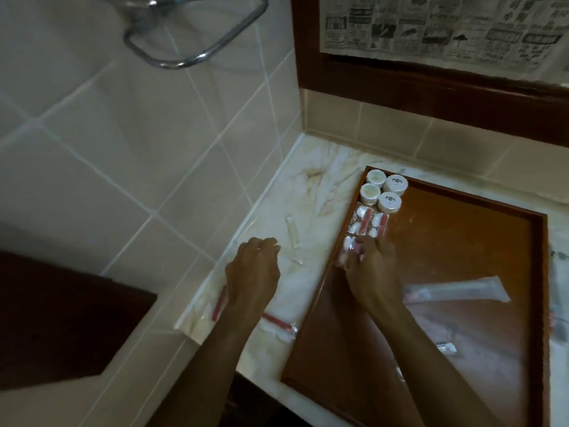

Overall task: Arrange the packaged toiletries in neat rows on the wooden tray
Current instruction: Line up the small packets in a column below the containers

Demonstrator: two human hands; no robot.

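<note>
right hand [371,266] hides most of nearest packet [349,249] | wooden tray [462,235] near corner cut off | long wrapper [455,291] blurred, perhaps a toothbrush

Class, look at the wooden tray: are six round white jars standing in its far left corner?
No, only four round white jars stand there.

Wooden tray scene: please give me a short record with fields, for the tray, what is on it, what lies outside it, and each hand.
tray: wooden tray on marble counter, in the tiled corner
round jars: four white-lidded jars, two by two in the tray's far left corner
packets in tray: red-and-white packets in a row nearer than the jars
long sachet: clear sachet loose on the tray
outside tray: red-strip packets on the counter
right hand: fingers on the nearest packet
left hand: curled over the counter; hold unclear
</note>
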